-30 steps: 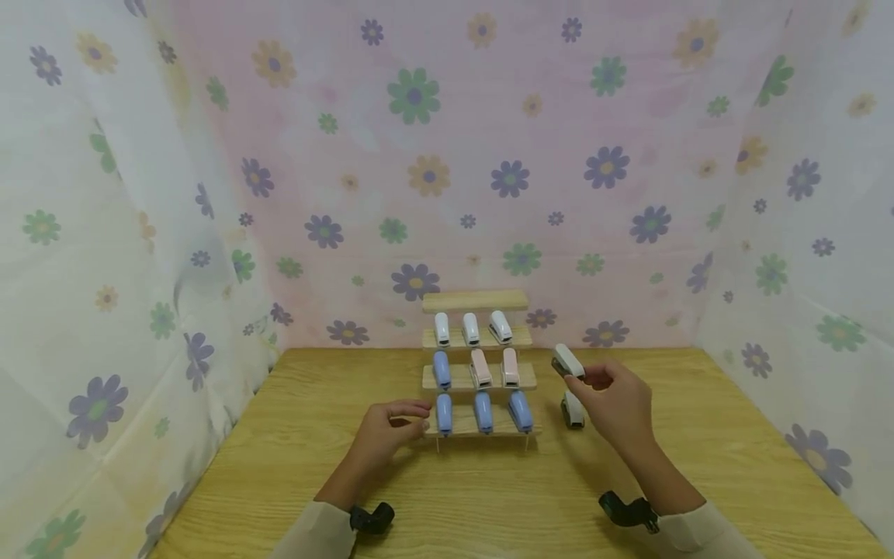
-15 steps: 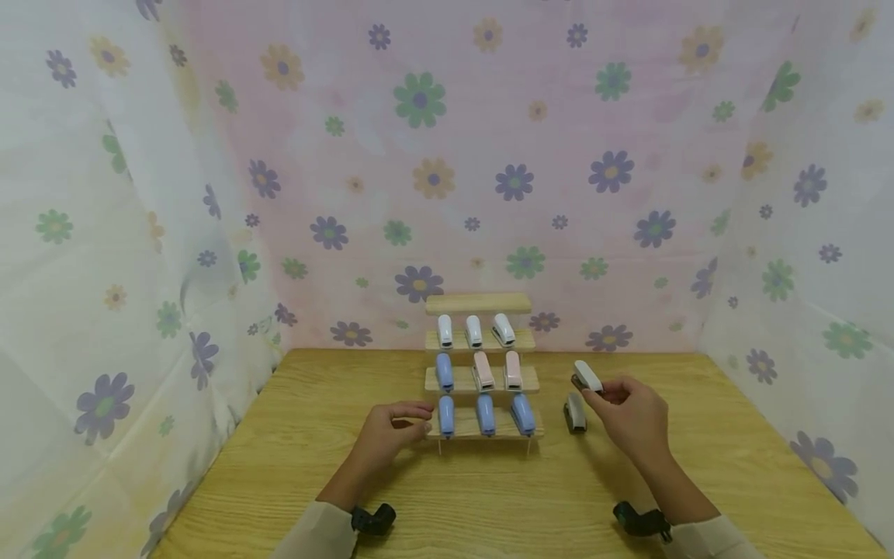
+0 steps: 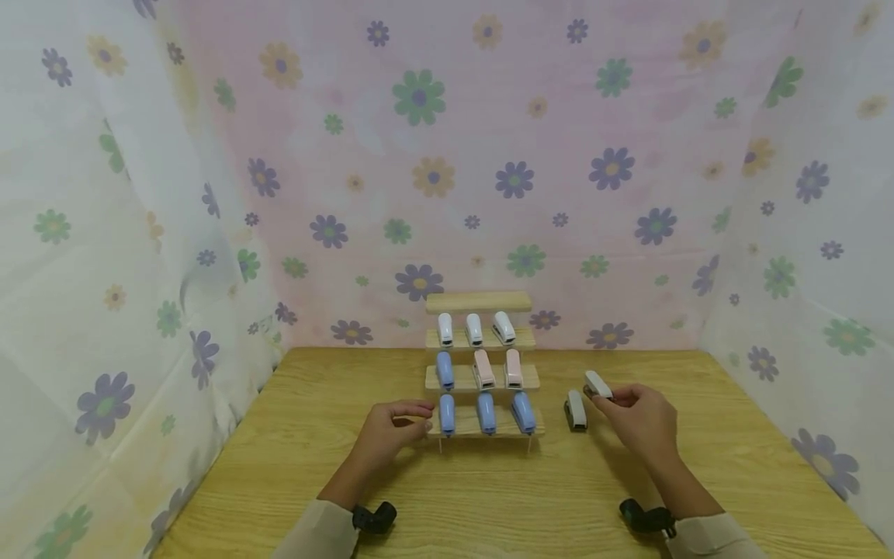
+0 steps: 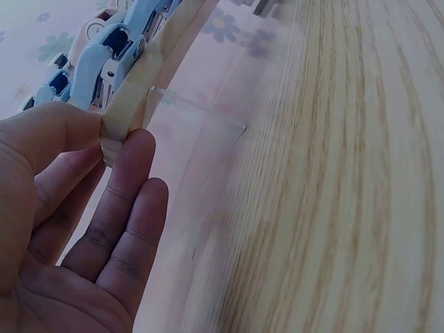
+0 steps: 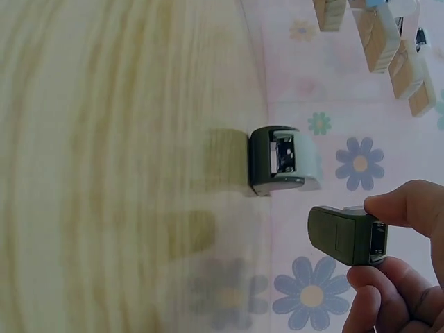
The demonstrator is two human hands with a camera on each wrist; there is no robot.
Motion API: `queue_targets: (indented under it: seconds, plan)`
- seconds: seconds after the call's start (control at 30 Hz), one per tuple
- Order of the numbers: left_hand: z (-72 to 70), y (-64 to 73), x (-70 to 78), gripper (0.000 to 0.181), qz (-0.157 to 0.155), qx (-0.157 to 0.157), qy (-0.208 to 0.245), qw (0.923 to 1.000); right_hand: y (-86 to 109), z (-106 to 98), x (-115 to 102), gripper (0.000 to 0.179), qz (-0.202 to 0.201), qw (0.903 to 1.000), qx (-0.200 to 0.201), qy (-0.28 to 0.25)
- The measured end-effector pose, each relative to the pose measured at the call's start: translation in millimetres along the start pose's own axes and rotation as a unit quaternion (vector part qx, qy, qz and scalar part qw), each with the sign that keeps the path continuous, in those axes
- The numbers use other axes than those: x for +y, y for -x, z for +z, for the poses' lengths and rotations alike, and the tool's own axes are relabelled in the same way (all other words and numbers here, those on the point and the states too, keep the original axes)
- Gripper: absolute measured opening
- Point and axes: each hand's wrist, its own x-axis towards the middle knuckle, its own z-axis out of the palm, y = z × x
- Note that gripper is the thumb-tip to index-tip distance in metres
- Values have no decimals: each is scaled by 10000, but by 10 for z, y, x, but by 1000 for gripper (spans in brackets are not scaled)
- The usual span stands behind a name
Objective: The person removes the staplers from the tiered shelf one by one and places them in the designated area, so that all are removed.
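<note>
My right hand (image 3: 646,425) pinches a whitish stapler (image 3: 597,385) with a dark base between thumb and fingers. In the right wrist view this stapler (image 5: 338,234) hovers off the table, its dark underside showing. Just left of it a second whitish stapler (image 3: 576,411) with a dark base stands on the table. My left hand (image 3: 393,432) grips the left end of the lowest board of a stepped wooden rack (image 3: 479,302). Fingers (image 4: 132,170) lie against that board end (image 4: 128,104) in the left wrist view.
On the rack's lowest board sit blue staplers (image 3: 486,413). The board above carries a blue stapler (image 3: 444,370) and two pink staplers (image 3: 513,369); higher up are white staplers (image 3: 474,330). A flowered cloth (image 3: 461,140) surrounds the wooden table (image 3: 489,505) at the back and sides.
My right hand has moved right and down with the stapler, away from the rack and beside the standing stapler. The left hand stays on the rack; the head view shifted slightly.
</note>
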Motion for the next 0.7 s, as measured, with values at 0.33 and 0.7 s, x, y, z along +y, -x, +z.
queue_targets:
  seconds: [0.33, 0.7]
  plan:
    - [0, -9, -2, 19, 49, 42, -205, 9998, 27, -64, 92, 44, 264, 9989, -285, 264]
    - [-11, -7, -11, 19, -29, -58, 89, 9999, 60, -149, 178, 52, 552, 9940, -899, 280]
